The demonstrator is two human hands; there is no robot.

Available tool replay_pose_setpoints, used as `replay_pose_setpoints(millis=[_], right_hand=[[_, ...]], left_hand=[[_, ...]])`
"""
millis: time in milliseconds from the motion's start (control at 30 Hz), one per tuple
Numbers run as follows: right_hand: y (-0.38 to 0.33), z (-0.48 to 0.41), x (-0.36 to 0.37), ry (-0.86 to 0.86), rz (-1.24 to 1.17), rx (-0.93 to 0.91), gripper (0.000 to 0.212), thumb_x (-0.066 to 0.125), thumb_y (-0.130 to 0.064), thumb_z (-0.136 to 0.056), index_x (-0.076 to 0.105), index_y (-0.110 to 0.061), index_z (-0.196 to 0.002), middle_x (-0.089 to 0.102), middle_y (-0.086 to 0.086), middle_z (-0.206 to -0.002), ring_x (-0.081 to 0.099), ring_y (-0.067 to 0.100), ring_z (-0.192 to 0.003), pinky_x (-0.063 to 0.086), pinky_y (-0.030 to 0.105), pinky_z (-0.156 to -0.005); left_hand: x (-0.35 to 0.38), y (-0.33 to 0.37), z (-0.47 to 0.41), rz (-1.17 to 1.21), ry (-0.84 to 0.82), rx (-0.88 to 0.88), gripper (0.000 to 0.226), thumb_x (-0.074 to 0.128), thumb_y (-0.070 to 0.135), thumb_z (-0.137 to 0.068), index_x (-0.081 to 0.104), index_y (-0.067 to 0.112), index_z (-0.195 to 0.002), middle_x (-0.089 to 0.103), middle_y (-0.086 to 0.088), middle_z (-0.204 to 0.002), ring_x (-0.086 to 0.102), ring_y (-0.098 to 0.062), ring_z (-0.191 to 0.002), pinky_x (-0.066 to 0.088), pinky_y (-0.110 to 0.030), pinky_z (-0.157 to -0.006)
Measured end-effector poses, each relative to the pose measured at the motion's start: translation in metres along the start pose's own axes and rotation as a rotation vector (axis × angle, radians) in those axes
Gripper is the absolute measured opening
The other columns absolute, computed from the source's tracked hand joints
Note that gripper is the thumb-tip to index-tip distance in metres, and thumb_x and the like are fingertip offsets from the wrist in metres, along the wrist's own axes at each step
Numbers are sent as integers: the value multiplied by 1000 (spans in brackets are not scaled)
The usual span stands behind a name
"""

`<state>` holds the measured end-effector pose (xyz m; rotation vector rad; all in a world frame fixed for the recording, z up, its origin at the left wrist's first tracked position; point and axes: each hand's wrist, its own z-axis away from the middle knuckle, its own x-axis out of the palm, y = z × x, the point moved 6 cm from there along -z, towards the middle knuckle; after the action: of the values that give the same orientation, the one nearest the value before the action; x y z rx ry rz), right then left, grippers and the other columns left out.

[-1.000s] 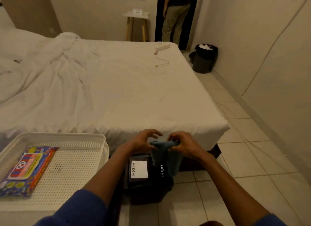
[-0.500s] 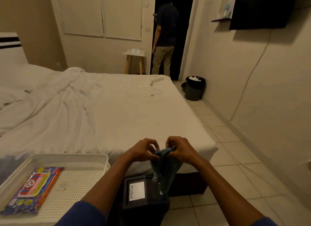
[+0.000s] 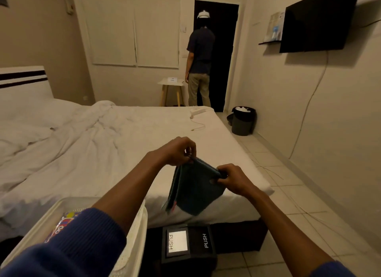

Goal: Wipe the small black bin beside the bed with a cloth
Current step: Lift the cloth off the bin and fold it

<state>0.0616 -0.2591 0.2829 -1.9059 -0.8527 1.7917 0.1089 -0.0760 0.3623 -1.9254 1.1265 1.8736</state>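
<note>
A small black bin (image 3: 188,245) with two flaps marked PUSH stands on the floor against the foot of the bed, at the bottom centre. Above it hangs a dark teal cloth (image 3: 194,191), folded and stretched between both hands. My left hand (image 3: 178,151) pinches its upper left corner. My right hand (image 3: 232,178) grips its upper right edge. The cloth is clear of the bin and does not touch it.
The white bed (image 3: 115,153) fills the left and middle. A white perforated tray (image 3: 134,241) with a colourful packet (image 3: 61,225) sits at lower left. A person (image 3: 201,58) stands in the far doorway beside a stool (image 3: 171,91). Another black bin (image 3: 243,120) stands by the right wall.
The view has tilted upward, showing more of the room. My hands have risen and moved apart, spreading the cloth out wider between them.
</note>
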Motion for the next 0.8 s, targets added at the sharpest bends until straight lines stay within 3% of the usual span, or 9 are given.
replay_pose_setpoints(millis=[100, 333, 500, 800], right_hand=[[-21, -10, -12, 32, 50, -41, 12, 71, -23, -86, 72, -15, -95, 67, 0, -89, 60, 12, -85, 46, 19, -70], [-74, -42, -9, -94, 216, -110, 22, 69, -20, -88, 73, -11, -108, 69, 4, -98, 62, 18, -90, 51, 27, -79], [-119, -56, 32, -60, 212, -204, 18, 67, -20, -90, 73, -11, -104, 69, 7, -98, 60, 22, -91, 50, 35, -79], [-187, -85, 124, 78, 101, -274, 19, 66, -17, -90, 72, -10, -107, 67, 9, -103, 55, 17, -89, 45, 28, -75]], left_hand=[[-22, -14, 13, -28, 30, -31, 18, 75, 9, -81, 66, 24, -81, 64, 0, -99, 63, -18, -91, 59, -37, -82], [-48, -67, 69, -24, 131, -123, 14, 75, 9, -82, 68, 20, -85, 62, 1, -96, 64, -19, -89, 59, -37, -81], [-69, -109, 112, -47, 181, -225, 23, 72, 10, -85, 67, 16, -106, 61, 0, -98, 63, -19, -88, 51, -27, -77], [-105, -188, 183, -240, 263, -366, 16, 67, 9, -89, 74, 9, -103, 69, -10, -106, 56, -16, -86, 41, -24, -77]])
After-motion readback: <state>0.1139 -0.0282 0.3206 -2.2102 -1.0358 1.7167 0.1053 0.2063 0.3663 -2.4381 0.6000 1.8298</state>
